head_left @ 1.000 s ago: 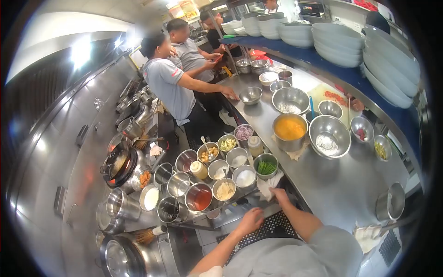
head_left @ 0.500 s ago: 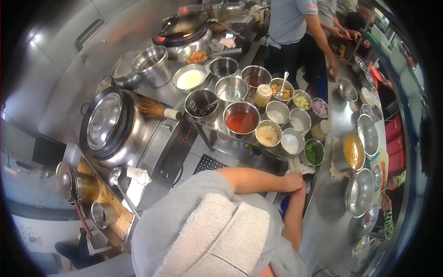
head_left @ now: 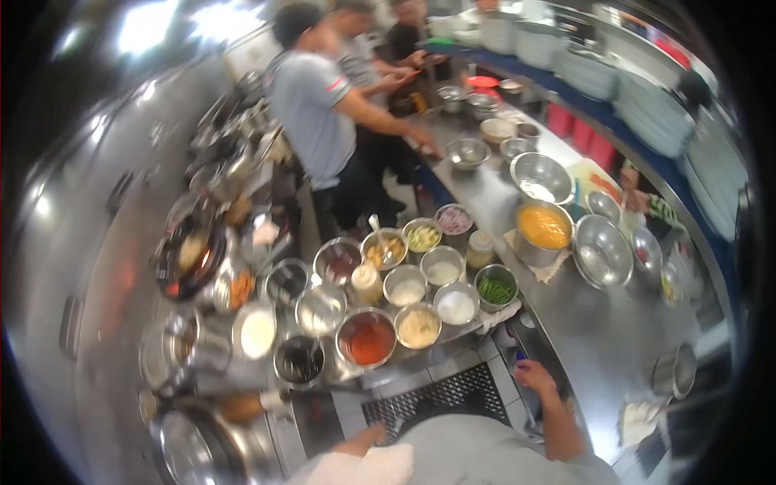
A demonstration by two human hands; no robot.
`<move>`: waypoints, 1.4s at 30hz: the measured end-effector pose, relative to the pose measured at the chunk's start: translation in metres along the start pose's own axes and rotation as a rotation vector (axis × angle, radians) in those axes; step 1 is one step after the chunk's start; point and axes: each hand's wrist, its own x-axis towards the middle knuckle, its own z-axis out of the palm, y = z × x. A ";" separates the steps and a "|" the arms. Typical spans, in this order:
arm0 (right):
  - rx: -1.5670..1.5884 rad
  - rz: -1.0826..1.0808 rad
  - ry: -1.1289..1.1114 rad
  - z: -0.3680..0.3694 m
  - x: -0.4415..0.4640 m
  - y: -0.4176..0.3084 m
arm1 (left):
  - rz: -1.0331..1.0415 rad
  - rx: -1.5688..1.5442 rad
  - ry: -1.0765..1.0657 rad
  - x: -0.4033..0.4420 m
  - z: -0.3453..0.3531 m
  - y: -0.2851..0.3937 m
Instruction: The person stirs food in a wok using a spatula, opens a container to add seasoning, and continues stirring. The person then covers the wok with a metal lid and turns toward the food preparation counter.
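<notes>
My right hand [head_left: 536, 377] hangs beside the counter edge, fingers slightly apart and loosely bent, with nothing visible in them. A small blue item [head_left: 520, 356] shows just beyond its fingertips; I cannot make out its kind. Low in front of my body is my left hand [head_left: 370, 437], blurred, its fingers hard to read. A white towel [head_left: 360, 467] lies near that forearm. Ahead stand metal containers of red sauce [head_left: 369, 339], minced pale paste [head_left: 419, 326], white powder [head_left: 457, 304] and chopped greens [head_left: 495, 289]. Under the greens a white cloth [head_left: 499, 317] hangs at the edge.
Two squeeze bottles [head_left: 367, 284] stand among the containers. On the right counter are a pot of orange liquid [head_left: 544, 226], steel bowls [head_left: 604, 252] and a metal pot [head_left: 674, 372]. A wok burner [head_left: 190, 255] is at left. Co-workers [head_left: 311, 113] stand ahead; a perforated mat [head_left: 436, 396] covers the floor.
My hands have left the white cloth and moved apart, the left one toward my body's left side. The view has swung right and up, showing more of the right counter and stacked plates.
</notes>
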 end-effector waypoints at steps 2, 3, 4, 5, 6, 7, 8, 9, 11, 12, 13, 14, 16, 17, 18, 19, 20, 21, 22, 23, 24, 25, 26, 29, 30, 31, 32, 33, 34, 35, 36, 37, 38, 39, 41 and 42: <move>0.014 -0.054 0.095 -0.003 -0.037 -0.007 | -0.050 -0.060 -0.089 -0.013 0.008 -0.010; 0.004 -0.076 0.137 -0.008 -0.055 -0.015 | -0.059 -0.072 -0.115 -0.015 0.007 -0.011; 0.081 -0.141 0.200 -0.013 -0.068 -0.018 | -0.063 -0.082 -0.127 -0.012 0.005 -0.014; 0.150 -0.207 0.258 -0.019 -0.079 -0.019 | -0.061 -0.087 -0.137 -0.009 0.003 -0.014; 0.217 -0.272 0.312 -0.024 -0.086 -0.019 | -0.043 -0.081 -0.135 -0.007 -0.002 -0.014; 0.284 -0.287 0.396 -0.033 -0.090 -0.018 | -0.026 -0.073 -0.130 -0.005 -0.006 -0.011; 0.351 -0.305 0.476 -0.046 -0.092 -0.015 | 0.002 -0.066 -0.112 -0.003 -0.012 -0.008; 0.418 -0.324 0.551 -0.059 -0.094 -0.008 | 0.045 -0.045 -0.091 0.002 -0.014 -0.004; 0.435 -0.499 0.692 -0.093 -0.086 0.008 | 0.161 0.020 -0.013 0.015 -0.024 0.007; 0.474 -0.475 0.775 -0.106 -0.086 0.006 | 0.251 0.074 0.071 0.025 -0.034 0.013; 0.514 -0.449 0.856 -0.119 -0.086 0.005 | 0.347 0.139 0.192 0.038 -0.050 0.019; 0.554 -0.423 0.936 -0.129 -0.088 0.006 | 0.376 0.155 0.314 0.050 -0.073 0.025; 0.707 -0.399 0.894 -0.132 -0.073 0.029 | 0.300 0.208 0.382 0.073 -0.135 0.051; 0.780 -0.386 0.869 -0.131 -0.060 0.044 | 0.278 -0.109 0.454 0.068 -0.155 0.062; 0.617 -0.423 0.993 -0.127 -0.047 0.057 | 0.252 -0.429 0.518 0.058 -0.170 0.073; 0.449 -0.458 1.110 -0.118 -0.034 0.068 | 0.274 -0.425 0.602 0.047 -0.182 0.086; 0.277 -0.491 1.219 -0.114 -0.030 0.073 | 0.293 -0.419 0.685 0.037 -0.191 0.097; 0.260 -0.487 1.211 -0.115 -0.036 0.069 | 0.306 -0.391 0.680 0.031 -0.193 0.105; 0.242 -0.478 1.198 -0.114 -0.043 0.064 | 0.317 -0.365 0.671 0.025 -0.190 0.112; 0.224 -0.470 1.186 -0.113 -0.051 0.056 | 0.328 -0.338 0.662 0.019 -0.182 0.117; 0.259 -0.485 1.178 -0.112 -0.053 0.051 | 0.291 -0.238 0.599 0.018 -0.169 0.117; 0.295 -0.500 1.169 -0.111 -0.054 0.048 | 0.253 -0.139 0.535 0.020 -0.149 0.114; 0.333 -0.515 1.159 -0.109 -0.056 0.046 | 0.215 -0.041 0.470 0.018 -0.132 0.111; 0.267 -0.479 1.174 -0.109 -0.062 0.039 | 0.099 0.229 0.142 -0.025 -0.081 0.127; 0.251 -0.488 1.176 -0.109 -0.062 0.039 | 0.108 0.296 0.061 -0.036 -0.061 0.130; 0.234 -0.497 1.177 -0.109 -0.062 0.038 | 0.007 0.226 0.088 -0.036 -0.032 0.132; 0.214 -0.505 1.179 -0.109 -0.062 0.037 | -0.091 0.154 0.122 -0.030 0.000 0.131; 0.213 -0.520 1.184 -0.109 -0.061 0.038 | -0.131 0.080 0.108 -0.035 0.025 0.134; 0.210 -0.532 1.188 -0.110 -0.060 0.038 | -0.133 0.036 0.083 -0.040 0.036 0.138; 0.205 -0.543 1.189 -0.109 -0.060 0.039 | -0.130 0.010 0.064 -0.044 0.049 0.142; 0.202 -0.539 1.184 -0.108 -0.061 0.039 | -0.127 -0.013 0.057 -0.047 0.058 0.145; 0.194 -0.535 1.177 -0.108 -0.063 0.038 | -0.126 -0.020 0.056 -0.049 0.064 0.146; 0.181 -0.533 1.166 -0.110 -0.064 0.036 | -0.120 -0.021 0.061 -0.048 0.071 0.148; 0.156 -0.532 1.185 -0.112 -0.065 0.035 | -0.114 -0.019 0.069 -0.047 0.076 0.149; 0.086 -0.534 1.197 -0.110 -0.064 0.037 | -0.106 -0.002 0.079 -0.043 0.091 0.148; 0.083 -0.522 1.180 -0.111 -0.067 0.037 | -0.105 0.011 0.078 -0.040 0.096 0.148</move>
